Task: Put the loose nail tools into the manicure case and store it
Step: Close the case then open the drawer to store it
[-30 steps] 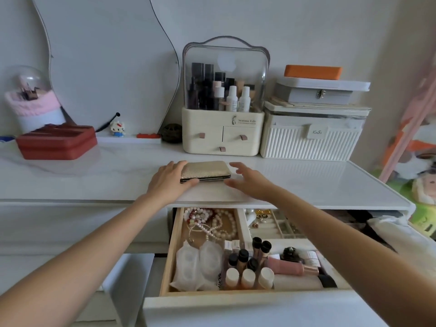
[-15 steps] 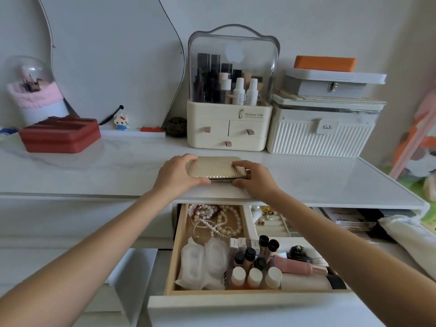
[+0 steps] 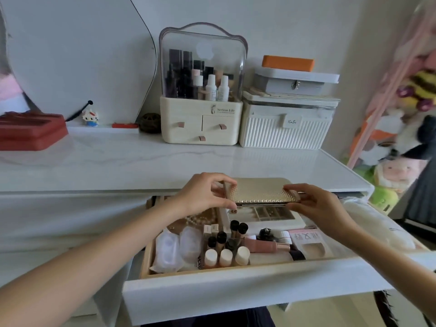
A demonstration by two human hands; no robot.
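Note:
The gold textured manicure case (image 3: 259,191) is closed and lifted off the white tabletop (image 3: 141,161), held level above the back of the open drawer (image 3: 236,283). My left hand (image 3: 203,197) pinches its left end between thumb and fingers. My right hand (image 3: 316,205) grips its right end the same way. No loose nail tools are visible.
The drawer holds pearl strands, clear pouches, small bottles (image 3: 225,256), a pink tube (image 3: 262,245) and a divided tray. On the tabletop stand a cosmetics organiser (image 3: 200,123), a ribbed white box (image 3: 285,131) with stacked boxes, and a red case (image 3: 30,133). Plush toys lie at right.
Both hands closed on the ends of the gold case and lifted it off the tabletop, bringing it toward me over the open drawer.

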